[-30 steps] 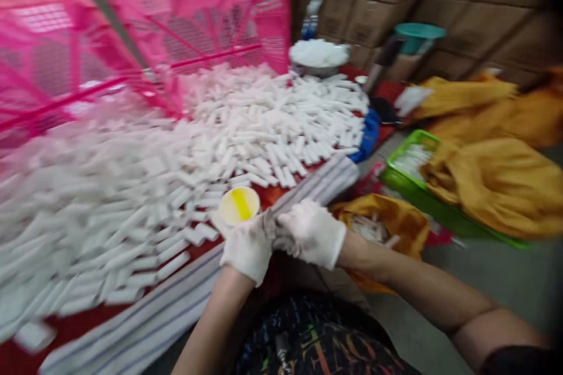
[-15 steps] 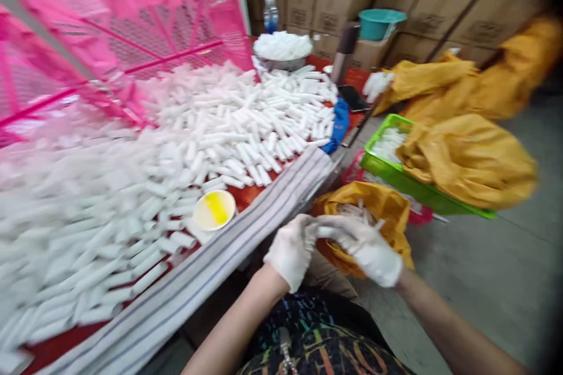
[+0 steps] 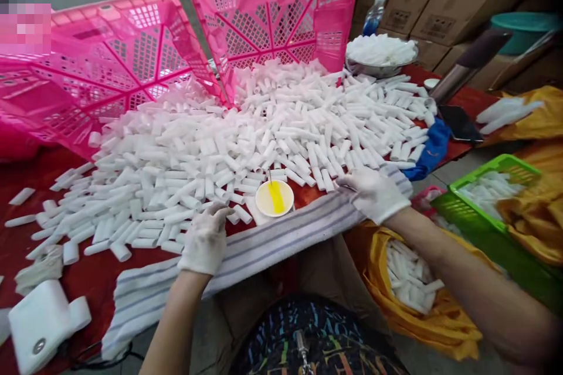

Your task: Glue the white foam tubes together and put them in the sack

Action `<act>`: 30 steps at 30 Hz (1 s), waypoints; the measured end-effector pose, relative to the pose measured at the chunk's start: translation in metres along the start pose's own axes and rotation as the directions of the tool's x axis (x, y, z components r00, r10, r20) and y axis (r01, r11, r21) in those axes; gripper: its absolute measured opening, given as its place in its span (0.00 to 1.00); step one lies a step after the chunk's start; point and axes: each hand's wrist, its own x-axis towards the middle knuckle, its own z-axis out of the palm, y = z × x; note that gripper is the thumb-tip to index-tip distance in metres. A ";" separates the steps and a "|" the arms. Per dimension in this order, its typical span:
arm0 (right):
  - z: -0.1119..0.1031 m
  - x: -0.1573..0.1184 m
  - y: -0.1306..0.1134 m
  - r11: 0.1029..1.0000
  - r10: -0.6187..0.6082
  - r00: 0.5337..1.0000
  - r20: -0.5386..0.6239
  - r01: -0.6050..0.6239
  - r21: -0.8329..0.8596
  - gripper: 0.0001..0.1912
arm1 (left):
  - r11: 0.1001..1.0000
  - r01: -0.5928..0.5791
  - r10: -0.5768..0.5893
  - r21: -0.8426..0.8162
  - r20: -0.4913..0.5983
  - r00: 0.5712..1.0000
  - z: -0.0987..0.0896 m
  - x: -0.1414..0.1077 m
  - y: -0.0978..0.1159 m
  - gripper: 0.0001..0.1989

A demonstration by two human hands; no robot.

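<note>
A wide pile of white tubes (image 3: 211,152) covers the red table (image 3: 94,269). My left hand (image 3: 206,239), in a white glove, is at the pile's near edge; its fingers are bent beside some tubes, and whether they grip one is unclear. Over the right part of the striped towel (image 3: 290,237) is my gloved right hand (image 3: 373,192), its fingers reaching to the tubes at the front right, with nothing plainly held. Between the hands stands a small white cup (image 3: 275,198) with a yellow strip in it.
Pink crates (image 3: 281,17) stand tilted behind the pile. A metal bowl of white pieces (image 3: 380,53) is at the back right. Beside the table are a yellow sack of tubes (image 3: 382,281) and a green basket (image 3: 479,228). A white device (image 3: 39,322) lies front left.
The view has swung left. My hands, which were together over the yellow sack around a white tube, have parted and are now at the table's front edge; that tube is no longer seen between them.
</note>
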 end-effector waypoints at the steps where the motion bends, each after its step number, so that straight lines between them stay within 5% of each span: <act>1: 0.002 0.014 -0.010 0.997 0.077 0.994 0.073 -0.075 -0.024 0.16 | 1.000 0.007 -0.007 -0.001 0.017 1.000 0.002 0.001 0.000 0.14; 7: 0.019 0.026 -0.051 0.922 0.384 0.902 0.195 -0.364 -0.133 0.19 | 0.999 0.044 -0.043 -0.006 0.152 0.987 0.014 0.010 0.012 0.17; 11: 0.022 0.022 -0.055 0.884 0.460 0.884 0.088 -0.446 -0.138 0.15 | 0.997 -0.030 0.041 -0.070 0.167 0.985 0.010 0.016 0.018 0.17; 14: 0.020 0.021 -0.045 0.875 0.484 0.873 -0.057 -0.481 0.059 0.18 | 0.992 -0.070 0.090 -0.102 0.205 0.975 0.009 0.021 0.020 0.17; 17: 0.018 0.017 -0.040 0.793 0.442 0.891 -0.106 -0.332 0.511 0.23 | 0.991 -0.069 0.100 -0.118 0.279 0.955 0.011 0.026 0.019 0.19; 20: 0.025 0.014 -0.055 0.505 0.196 0.976 0.091 -0.180 0.844 0.27 | 0.987 -0.064 0.109 -0.150 0.312 0.944 0.013 0.028 0.016 0.21; 22: 0.033 0.017 -0.072 0.395 0.067 0.981 0.182 -0.193 0.898 0.29 | 0.977 -0.081 0.136 -0.196 0.285 0.949 0.014 0.027 0.013 0.22; 24: 0.042 0.022 -0.087 0.418 0.060 0.988 0.143 -0.155 0.895 0.26 | 0.972 -0.071 0.130 -0.225 0.258 0.957 0.014 0.023 0.010 0.22; 28: 0.055 0.030 -0.096 0.543 -0.017 0.988 -0.155 0.139 0.828 0.19 | 0.989 0.014 0.037 -0.147 0.338 0.940 0.013 0.021 0.006 0.17; 30: 0.059 0.029 -0.094 0.565 -0.079 0.973 -0.215 0.222 0.795 0.19 | 0.994 0.045 -0.005 -0.097 0.381 0.924 0.012 0.023 0.008 0.13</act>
